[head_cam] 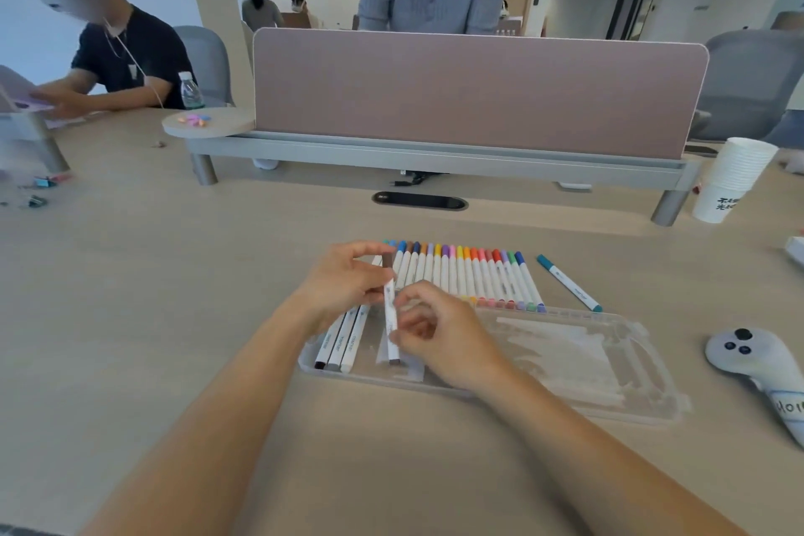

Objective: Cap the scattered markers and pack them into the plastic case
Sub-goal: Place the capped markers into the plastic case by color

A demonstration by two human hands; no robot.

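Here, marker between fingers, both hands

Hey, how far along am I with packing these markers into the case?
Done: three markers lie in the case at its left end. In hand: the left hand and right hand both grip a brown marker above the case. Left: the capped row behind the case and a teal marker lying apart are not yet packed.

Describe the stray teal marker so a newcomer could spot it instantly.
Find the clear plastic case on the desk, nearest the camera. Along its far edge runs a row of capped markers; the teal marker lies on the desk right of that row. It alone sits apart and slanted, teal at both ends.
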